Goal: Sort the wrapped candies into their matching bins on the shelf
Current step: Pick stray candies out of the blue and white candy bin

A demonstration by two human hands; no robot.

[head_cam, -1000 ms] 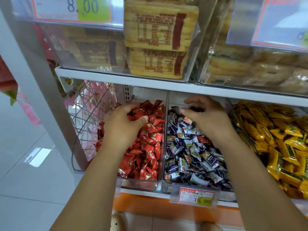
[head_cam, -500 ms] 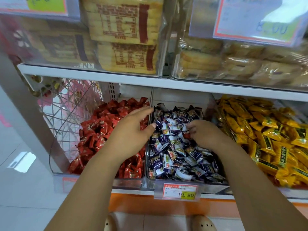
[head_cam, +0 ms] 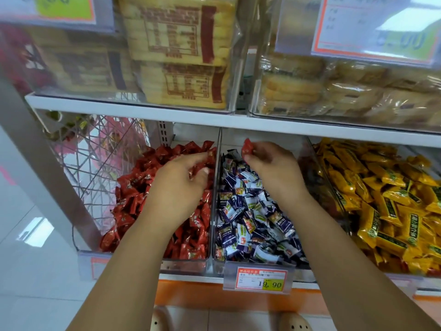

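Red candy (head_cam: 247,147) pinched in right hand (head_cam: 272,168), left hand (head_cam: 181,187) over red bin (head_cam: 183,265)

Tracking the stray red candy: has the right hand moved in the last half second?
Yes. The right hand, pinching the red candy, has risen from the blue-and-white candies toward the clear divider on its left.
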